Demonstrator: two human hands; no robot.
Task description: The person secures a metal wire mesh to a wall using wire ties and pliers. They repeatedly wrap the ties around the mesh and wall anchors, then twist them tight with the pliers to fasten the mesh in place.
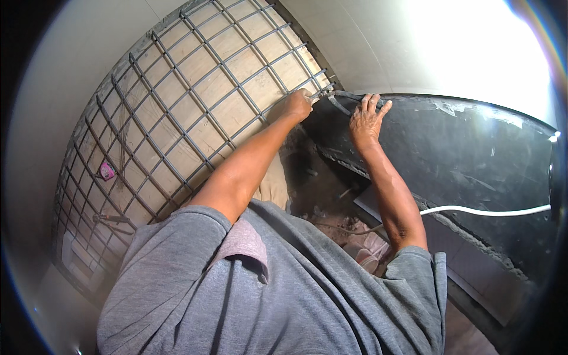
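A grid of steel reinforcing bars (204, 97) lies over pale wooden boards at the left and far side. At its right-hand end my left hand (296, 105) is closed, its fingers pinched near the bar ends; what is in them is too small to make out. My right hand (367, 121) grips a pair of pincers (339, 104) by the handles, which are spread apart. The jaws of the pincers meet the bar ends just right of my left fingertips. Whether a wire is between the jaws cannot be seen.
A pink tape measure (106, 171) and a second plier-like tool (112, 219) rest on the grid at left. A dark slab (449, 142) with rough edges lies at right, crossed by a white cable (485, 210). Rubble (331, 222) lies below, between my arms.
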